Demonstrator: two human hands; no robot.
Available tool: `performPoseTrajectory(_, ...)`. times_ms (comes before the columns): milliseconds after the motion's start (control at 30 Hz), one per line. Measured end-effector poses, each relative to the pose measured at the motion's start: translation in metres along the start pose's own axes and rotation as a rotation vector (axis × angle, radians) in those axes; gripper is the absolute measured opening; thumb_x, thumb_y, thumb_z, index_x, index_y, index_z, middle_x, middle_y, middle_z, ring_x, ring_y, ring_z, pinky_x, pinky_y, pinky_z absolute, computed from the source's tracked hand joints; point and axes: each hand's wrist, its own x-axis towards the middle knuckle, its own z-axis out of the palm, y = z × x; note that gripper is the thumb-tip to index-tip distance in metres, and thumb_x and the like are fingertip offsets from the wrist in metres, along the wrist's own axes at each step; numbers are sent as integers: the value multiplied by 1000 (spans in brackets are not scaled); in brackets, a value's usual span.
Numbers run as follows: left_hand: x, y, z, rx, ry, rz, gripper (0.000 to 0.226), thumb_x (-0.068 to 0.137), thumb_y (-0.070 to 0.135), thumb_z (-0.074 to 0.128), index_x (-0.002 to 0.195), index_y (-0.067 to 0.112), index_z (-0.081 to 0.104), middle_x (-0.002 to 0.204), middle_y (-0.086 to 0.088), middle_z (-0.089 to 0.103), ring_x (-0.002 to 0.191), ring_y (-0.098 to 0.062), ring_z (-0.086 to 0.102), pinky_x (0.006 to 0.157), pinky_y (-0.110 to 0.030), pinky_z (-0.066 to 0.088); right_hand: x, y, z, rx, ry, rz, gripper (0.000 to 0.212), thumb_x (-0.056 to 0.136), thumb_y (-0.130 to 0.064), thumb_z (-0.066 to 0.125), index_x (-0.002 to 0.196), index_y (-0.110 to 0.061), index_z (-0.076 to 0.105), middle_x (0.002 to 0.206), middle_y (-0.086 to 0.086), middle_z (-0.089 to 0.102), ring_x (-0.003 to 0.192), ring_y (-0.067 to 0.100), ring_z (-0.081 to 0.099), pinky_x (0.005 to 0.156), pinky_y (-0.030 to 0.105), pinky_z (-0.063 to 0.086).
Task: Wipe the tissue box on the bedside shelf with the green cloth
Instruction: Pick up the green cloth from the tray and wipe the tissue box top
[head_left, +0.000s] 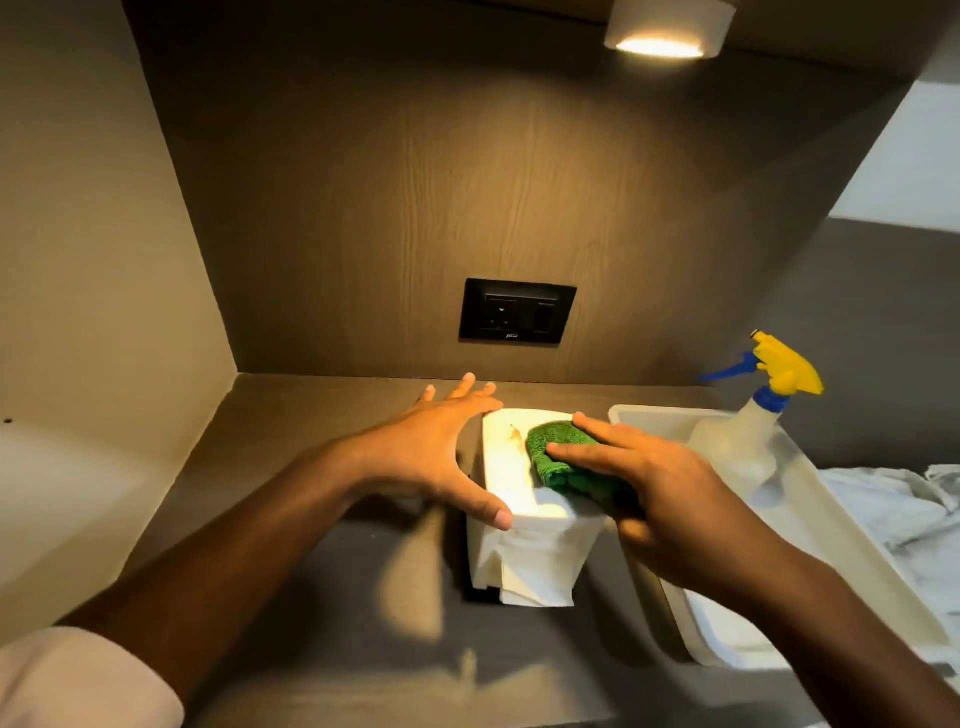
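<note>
A white tissue box (506, 470) stands on the dark bedside shelf (322, 410), with a tissue hanging out of its near face. A brownish smear shows on its top near the far left. My right hand (644, 478) presses a folded green cloth (558, 457) flat onto the right part of the box's top. My left hand (441, 447) is spread against the box's left side, thumb on the near top corner, fingers reaching past the far edge.
A white plastic tub (810, 525) sits right of the box, holding a spray bottle (748, 431) with a yellow and blue trigger and white cloths (893, 509). A black wall socket (517, 310) is on the back panel. A lit lamp (665, 31) hangs overhead.
</note>
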Motion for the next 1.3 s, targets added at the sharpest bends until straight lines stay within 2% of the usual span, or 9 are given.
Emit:
performPoseTrajectory(233,0,-8,-4,-24,34,33,120,53,59,84,149,30,17,162,10,-5,127,7,-25,107,-30,-21,8,-19,16,-124,-11,-36,74,84,-23,65,138,-57,26,160,-17,19,146,27,25,114,45,32)
performPoseTrajectory(400,3,-5,4,-90,10,-1,123,48,59,86,147,35,17,161,11,-9,130,-4,-26,105,-34,-18,10,-12,8,-114,11,128,72,82,-18,63,140,-49,32,160,-10,21,142,26,32,113,41,32)
performPoseTrajectory(533,3,-8,13,-196,-10,-50,124,46,56,87,146,40,17,161,11,-14,143,-27,-23,113,-48,-10,-7,-22,30,-137,10,73,79,81,-24,67,139,-55,22,159,-15,21,145,27,26,113,45,33)
performPoseTrajectory(667,3,-6,14,-290,-2,-51,121,49,48,90,144,42,15,161,7,-14,147,-30,-12,119,-56,0,31,-30,18,-175,44,109,71,82,-21,64,140,-47,32,160,-7,23,143,30,26,112,44,33)
performPoseTrajectory(800,3,-10,21,-366,19,-63,128,46,47,91,146,41,10,161,9,-14,148,-27,1,120,-48,11,8,-21,25,-150,41,230,76,80,-24,66,140,-49,27,161,-9,19,143,26,29,113,39,34)
performPoseTrajectory(900,4,-15,26,-437,63,-25,127,45,42,91,145,43,12,161,10,-11,140,-12,13,106,-20,22,-5,-32,38,-183,58,109,86,75,-26,70,139,-52,18,159,-12,23,144,32,28,105,47,42)
performPoseTrajectory(1000,5,-18,27,-462,71,-19,128,44,42,91,146,41,13,161,9,-12,142,-11,15,100,-12,24,25,-39,32,-203,70,48,77,76,-28,68,139,-47,27,157,-7,30,143,37,26,101,51,45)
performPoseTrajectory(1133,4,-12,26,-438,40,-13,126,46,41,93,146,39,16,163,4,-5,140,-8,13,104,-16,20,48,-21,21,-91,122,208,63,81,-19,61,137,-39,41,153,-1,38,134,32,39,104,44,41)
performPoseTrajectory(1300,4,6,5,-158,-48,-103,129,46,49,86,149,30,11,162,-1,-12,148,-24,-3,120,-39,6,-5,16,15,255,213,382,51,74,-14,57,118,-39,62,116,-4,70,103,25,63,85,35,52)
